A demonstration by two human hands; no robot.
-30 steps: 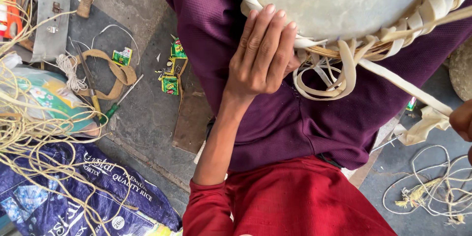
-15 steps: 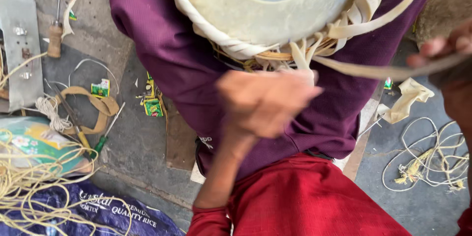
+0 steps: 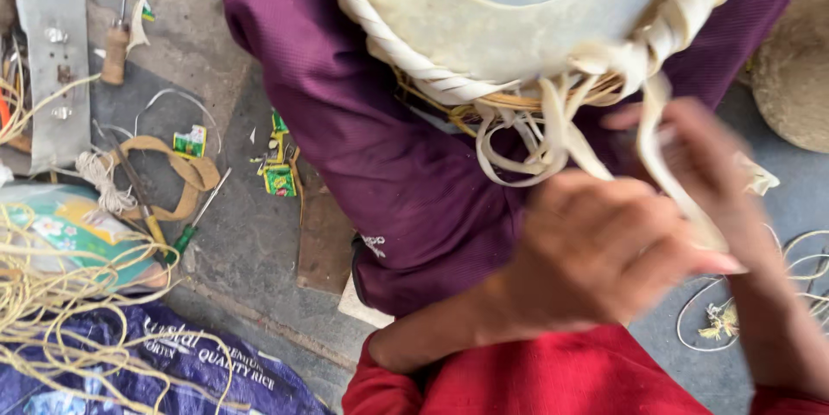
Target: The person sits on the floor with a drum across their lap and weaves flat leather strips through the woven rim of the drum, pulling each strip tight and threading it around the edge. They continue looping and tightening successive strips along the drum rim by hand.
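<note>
Left hand: blurred, at 5 o'clock in the frame, forearm entering from the red sleeve at 6 o'clock. The fingers are curled into a loose fist; whether they clamp anything cannot be told through the blur.

Right hand: at 3 o'clock, forearm cut off by the right edge. Its fingers are narrowed around one pale strap that runs up to the drum.

The drum, one in number, rests on the purple-clad lap at 12 o'clock, its top cut off by the frame edge. A braided ring runs round its rim, and several loose strap ends hang below at its 6 o'clock; their exact count is unclear.

On the floor at 9 o'clock: one wooden-handled tool, one green-handled tool, one tan strap loop, and small green wrappers. Tangled yellow cord lies over a blue printed sack at 7 o'clock.
</note>
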